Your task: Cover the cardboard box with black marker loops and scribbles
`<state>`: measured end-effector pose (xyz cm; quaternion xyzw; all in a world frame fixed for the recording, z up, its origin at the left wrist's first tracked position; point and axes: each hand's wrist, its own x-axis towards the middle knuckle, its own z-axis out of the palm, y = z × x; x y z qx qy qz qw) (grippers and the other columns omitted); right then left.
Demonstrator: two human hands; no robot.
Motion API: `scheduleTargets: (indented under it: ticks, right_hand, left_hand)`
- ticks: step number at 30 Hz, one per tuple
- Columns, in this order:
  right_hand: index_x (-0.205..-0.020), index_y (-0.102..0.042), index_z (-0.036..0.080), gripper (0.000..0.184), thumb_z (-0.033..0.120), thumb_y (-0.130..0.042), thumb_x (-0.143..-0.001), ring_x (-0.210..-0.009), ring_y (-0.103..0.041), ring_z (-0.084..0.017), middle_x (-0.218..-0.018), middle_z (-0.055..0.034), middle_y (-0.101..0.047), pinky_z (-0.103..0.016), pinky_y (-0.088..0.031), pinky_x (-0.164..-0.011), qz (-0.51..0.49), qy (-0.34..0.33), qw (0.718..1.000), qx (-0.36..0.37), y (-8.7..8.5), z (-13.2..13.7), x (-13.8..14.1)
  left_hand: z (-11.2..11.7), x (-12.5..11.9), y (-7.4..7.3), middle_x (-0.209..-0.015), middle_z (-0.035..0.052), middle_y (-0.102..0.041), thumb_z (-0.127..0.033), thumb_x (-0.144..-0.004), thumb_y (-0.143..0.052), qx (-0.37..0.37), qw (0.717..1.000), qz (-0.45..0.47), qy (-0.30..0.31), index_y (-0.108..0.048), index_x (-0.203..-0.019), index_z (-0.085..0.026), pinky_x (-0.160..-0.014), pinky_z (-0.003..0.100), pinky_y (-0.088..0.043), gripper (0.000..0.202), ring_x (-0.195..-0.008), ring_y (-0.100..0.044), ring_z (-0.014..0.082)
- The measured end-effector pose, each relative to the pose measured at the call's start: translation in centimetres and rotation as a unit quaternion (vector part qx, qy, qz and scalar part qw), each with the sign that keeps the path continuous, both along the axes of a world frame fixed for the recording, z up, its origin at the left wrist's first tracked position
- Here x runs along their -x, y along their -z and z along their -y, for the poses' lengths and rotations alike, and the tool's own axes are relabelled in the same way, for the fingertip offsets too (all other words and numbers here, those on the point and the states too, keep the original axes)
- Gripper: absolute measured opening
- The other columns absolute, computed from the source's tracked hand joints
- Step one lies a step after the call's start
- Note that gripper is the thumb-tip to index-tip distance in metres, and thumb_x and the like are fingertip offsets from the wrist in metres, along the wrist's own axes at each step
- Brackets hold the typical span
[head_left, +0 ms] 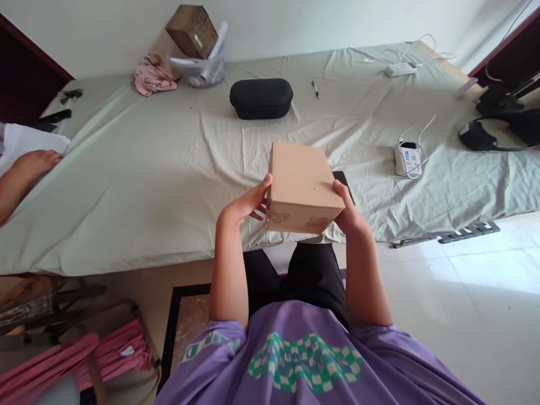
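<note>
A plain brown cardboard box is held between my two hands near the table's front edge, its top closed. My left hand grips its left side, thumb along the upper edge and fingers partly under it. On the opposite side my right hand clasps the box, with the thumb by the top edge and the other fingers hidden. Behind the box, close to my right thumb, part of a dark flat object shows. Farther back lies a black zip case.
Light green cloth covers the table. Toward the back are a pink cloth, a plastic tub with another box, and a pen. White corded devices and headphones lie rightward. Another person's hand rests at left.
</note>
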<state>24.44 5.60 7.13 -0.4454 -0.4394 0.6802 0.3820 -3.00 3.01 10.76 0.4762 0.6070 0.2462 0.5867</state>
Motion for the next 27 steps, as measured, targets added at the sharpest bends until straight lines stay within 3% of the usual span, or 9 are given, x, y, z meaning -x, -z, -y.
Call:
scheduleTargets:
  ticks: [2, 5, 8, 11, 14, 17, 24, 27]
  right_hand:
    - [-0.158, -0.054, 0.038, 0.072, 0.065, -0.062, -0.092, -0.148, -0.056, -0.035, -0.156, 0.0009, -0.065, -0.051, -0.051, -0.12, -0.003, -0.004, 0.997, -0.074, -0.3, 0.4, 0.0]
    - [-0.165, -0.042, 0.044, 0.086, 0.047, -0.07, -0.084, -0.159, -0.042, -0.034, -0.169, 0.0064, -0.05, -0.054, -0.039, -0.13, -0.001, -0.025, 0.99, -0.142, -0.4, 0.8, 0.0]
    - [-0.168, -0.036, 0.045, 0.096, 0.045, -0.076, -0.08, -0.166, -0.031, -0.032, -0.176, 0.007, -0.04, -0.056, -0.033, -0.133, -0.002, -0.017, 0.984, -0.179, -0.3, 1.1, 0.0]
    - [-0.169, -0.032, 0.047, 0.106, 0.045, -0.085, -0.077, -0.168, -0.027, -0.031, -0.179, 0.0052, -0.034, -0.056, -0.037, -0.13, 0.004, 0.006, 0.982, -0.19, -0.3, 1.2, 0.1]
    - [-0.17, -0.028, 0.047, 0.114, 0.045, -0.09, -0.075, -0.167, -0.026, -0.034, -0.181, 0.0031, -0.028, -0.058, -0.039, -0.128, 0.058, 0.038, 0.975, -0.211, -0.1, 1.2, 0.5]
    - [-0.173, -0.023, 0.044, 0.12, 0.047, -0.091, -0.074, -0.166, -0.022, -0.039, -0.182, -0.0018, -0.025, -0.063, -0.033, -0.13, 0.134, 0.072, 0.961, -0.233, 0.5, 1.2, 1.0]
    - [-0.173, -0.021, 0.041, 0.12, 0.056, -0.089, -0.075, -0.165, -0.022, -0.042, -0.177, -0.0094, -0.028, -0.073, -0.028, -0.13, 0.172, 0.101, 0.949, -0.246, 2.3, 1.7, 1.8]
    - [-0.172, -0.023, 0.039, 0.122, 0.059, -0.09, -0.073, -0.166, -0.019, -0.042, -0.177, -0.0115, -0.027, -0.073, -0.025, -0.131, 0.17, 0.11, 0.951, -0.234, 2.6, 1.9, 2.2]
  left_hand:
    - [0.2, -0.2, 1.2, -0.14, 0.0116, -0.073, -0.08, -0.089, -0.051, -0.029, 0.996, 0.088, -0.001, -0.052, -0.157, -0.032, -0.083, 0.038, -0.059, 0.083, -0.119, -0.071, 0.0347]
    - [0.4, -0.6, 3.2, -0.159, 0.0071, -0.06, -0.054, -0.081, -0.064, -0.113, 0.974, 0.195, -0.023, -0.038, -0.166, -0.035, -0.098, 0.04, -0.056, 0.091, -0.135, -0.062, 0.033]
    - [0.4, -1.2, 4.4, -0.159, 0.0033, -0.06, -0.036, -0.074, -0.059, -0.161, 0.961, 0.221, -0.052, -0.043, -0.164, -0.034, -0.106, 0.042, -0.054, 0.092, -0.136, -0.061, 0.0306]
    - [0.5, -1.6, 4.7, -0.154, 0.0023, -0.065, -0.03, -0.072, -0.054, -0.169, 0.962, 0.194, -0.087, -0.051, -0.16, -0.033, -0.105, 0.041, -0.056, 0.088, -0.132, -0.064, 0.0285]
    - [0.6, -2.1, 4.8, -0.156, 0.003, -0.064, -0.03, -0.08, -0.052, -0.189, 0.964, 0.143, -0.121, -0.051, -0.16, -0.032, -0.106, 0.041, -0.057, 0.08, -0.135, -0.064, 0.0276]
    - [0.8, -2.9, 5.2, -0.161, 0.0063, -0.06, -0.037, -0.093, -0.057, -0.234, 0.955, 0.074, -0.165, -0.045, -0.163, -0.031, -0.116, 0.042, -0.052, 0.072, -0.143, -0.061, 0.0274]
    - [1.9, -4.2, 5.7, -0.18, 0.0083, -0.033, -0.054, -0.09, -0.079, -0.266, 0.948, 0.028, -0.172, -0.025, -0.172, -0.036, -0.129, 0.046, -0.04, 0.1, -0.162, -0.04, 0.0314]
    - [2.5, -4.6, 5.4, -0.182, 0.0115, -0.021, -0.058, -0.083, -0.085, -0.263, 0.952, -0.018, -0.153, -0.016, -0.173, -0.038, -0.134, 0.054, -0.03, 0.115, -0.169, -0.023, 0.0345]
